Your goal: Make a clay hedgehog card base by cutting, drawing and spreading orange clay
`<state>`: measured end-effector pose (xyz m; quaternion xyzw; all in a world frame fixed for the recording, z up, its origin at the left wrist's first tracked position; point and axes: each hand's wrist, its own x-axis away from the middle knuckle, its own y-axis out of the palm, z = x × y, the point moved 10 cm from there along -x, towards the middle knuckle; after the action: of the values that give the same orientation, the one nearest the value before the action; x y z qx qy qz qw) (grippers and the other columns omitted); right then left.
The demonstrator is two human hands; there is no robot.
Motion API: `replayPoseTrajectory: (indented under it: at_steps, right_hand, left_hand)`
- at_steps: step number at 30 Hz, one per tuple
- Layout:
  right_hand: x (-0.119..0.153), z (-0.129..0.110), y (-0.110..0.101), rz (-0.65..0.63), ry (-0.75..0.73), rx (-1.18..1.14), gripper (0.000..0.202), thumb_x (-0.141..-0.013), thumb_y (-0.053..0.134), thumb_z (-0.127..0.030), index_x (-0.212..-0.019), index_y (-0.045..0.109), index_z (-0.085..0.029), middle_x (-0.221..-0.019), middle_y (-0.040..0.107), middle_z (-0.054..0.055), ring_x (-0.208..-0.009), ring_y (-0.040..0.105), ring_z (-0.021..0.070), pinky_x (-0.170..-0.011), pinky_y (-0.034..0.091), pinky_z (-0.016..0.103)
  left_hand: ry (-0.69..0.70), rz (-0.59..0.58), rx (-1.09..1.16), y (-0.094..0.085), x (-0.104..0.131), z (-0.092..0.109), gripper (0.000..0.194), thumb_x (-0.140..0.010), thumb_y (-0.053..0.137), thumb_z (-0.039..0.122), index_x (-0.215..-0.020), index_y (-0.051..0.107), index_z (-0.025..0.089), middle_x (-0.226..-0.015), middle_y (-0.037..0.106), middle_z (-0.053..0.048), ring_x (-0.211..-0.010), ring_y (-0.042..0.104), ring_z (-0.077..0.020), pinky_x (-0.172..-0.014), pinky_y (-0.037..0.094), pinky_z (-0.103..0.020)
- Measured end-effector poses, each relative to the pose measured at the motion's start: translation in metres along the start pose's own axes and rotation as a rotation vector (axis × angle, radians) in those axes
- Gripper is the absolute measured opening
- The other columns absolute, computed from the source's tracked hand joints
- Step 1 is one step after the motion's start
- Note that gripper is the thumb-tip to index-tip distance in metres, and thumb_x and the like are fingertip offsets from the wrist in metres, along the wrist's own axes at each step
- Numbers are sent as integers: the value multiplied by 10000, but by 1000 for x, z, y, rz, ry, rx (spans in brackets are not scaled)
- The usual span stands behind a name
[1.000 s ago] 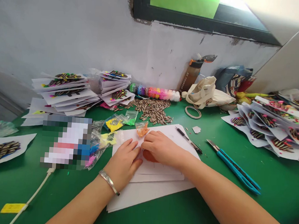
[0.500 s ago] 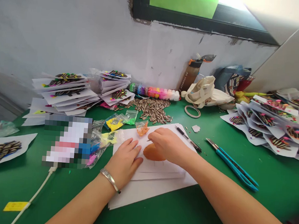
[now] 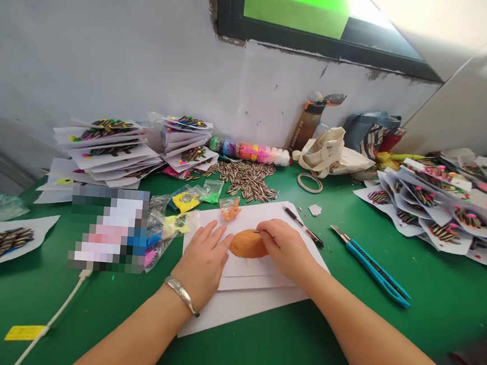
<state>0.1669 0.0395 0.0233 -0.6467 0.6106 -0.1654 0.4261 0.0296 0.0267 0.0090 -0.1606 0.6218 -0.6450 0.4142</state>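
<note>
Your left hand [image 3: 204,252] lies flat on the paper [image 3: 247,274], fingers slightly apart and holding nothing, just beside the left end of the orange clay [image 3: 244,245], an oval on the sheet; your right hand [image 3: 264,235] pinches what appears to be a seed [image 3: 257,232] at the clay's upper right. The step in hand seems to be setting seeds into the clay, with the seed pile [image 3: 250,177] beyond on the desk [image 3: 264,347]; the next move probably calls for you to align the seed and press lightly, keeping the paper steady.

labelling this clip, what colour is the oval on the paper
The oval is orange-brown, best seen in the head view.
</note>
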Motion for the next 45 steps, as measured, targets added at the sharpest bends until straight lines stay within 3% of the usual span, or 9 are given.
replayPoseTrajectory:
  at_steps: [6, 20, 25, 31, 38, 42, 45]
  right_hand:
    - [-2, 9, 4, -9, 34, -38, 206, -845, 443, -85, -888, 602, -208, -865, 627, 27, -825, 549, 165, -736, 437, 289]
    - [-1, 19, -4, 19, 70, -124, 219, -815, 440, -99, -846, 616, -226, -847, 640, 11, -796, 558, 165, -707, 420, 284]
    - [-1, 23, -5, 18, 98, -169, 235, -817, 425, -104, -843, 622, -229, -855, 648, 7, -797, 563, 159, -701, 418, 274]
    - [-2, 23, -4, 2, 103, -156, 235, -812, 431, -105, -847, 628, -227, -864, 651, 7, -814, 563, 158, -717, 413, 272]
    - [-4, 25, -5, -1, 101, -152, 231, -816, 436, -113, -832, 637, -226, -839, 651, 7, -779, 559, 156, -683, 411, 270]
    - [-4, 26, -5, -2, 90, -152, 238, -819, 435, -104, -845, 639, -223, -850, 650, 11, -791, 560, 159, -696, 419, 279]
    - [-4, 23, -6, -6, 58, -144, 247, -814, 437, -83, -847, 640, -220, -845, 641, 14, -793, 554, 159, -701, 426, 283]
  left_hand:
    - [92, -21, 43, 9, 3, 2, 551, -734, 350, -31, -1249, 521, 65, -1274, 541, -165, -1235, 421, -283, -1013, 417, -472]
    - [29, 26, -43, 5, -8, 5, 474, -774, 340, -13, -1165, 592, 80, -1138, 565, -160, -1078, 498, -261, -957, 452, -427]
    - [25, -23, -48, 7, -11, 7, 593, -709, 345, -55, -1264, 510, 71, -1150, 556, -164, -1069, 497, -253, -950, 451, -428]
    - [-66, -136, -89, 15, -17, 2, 538, -710, 404, -36, -1198, 583, 102, -1141, 559, -168, -1060, 499, -277, -947, 440, -438]
    - [-66, -151, -72, 13, -20, 1, 621, -682, 400, -38, -1264, 529, 134, -1138, 572, -140, -1039, 515, -254, -931, 453, -426]
    - [-48, -132, -107, 12, -21, 4, 537, -707, 399, -13, -1189, 593, 125, -1114, 583, -158, -1014, 528, -270, -906, 468, -443]
    - [-23, -46, -54, 5, -19, 7, 555, -730, 361, -21, -1233, 548, 118, -1082, 598, -150, -1007, 541, -256, -908, 474, -438]
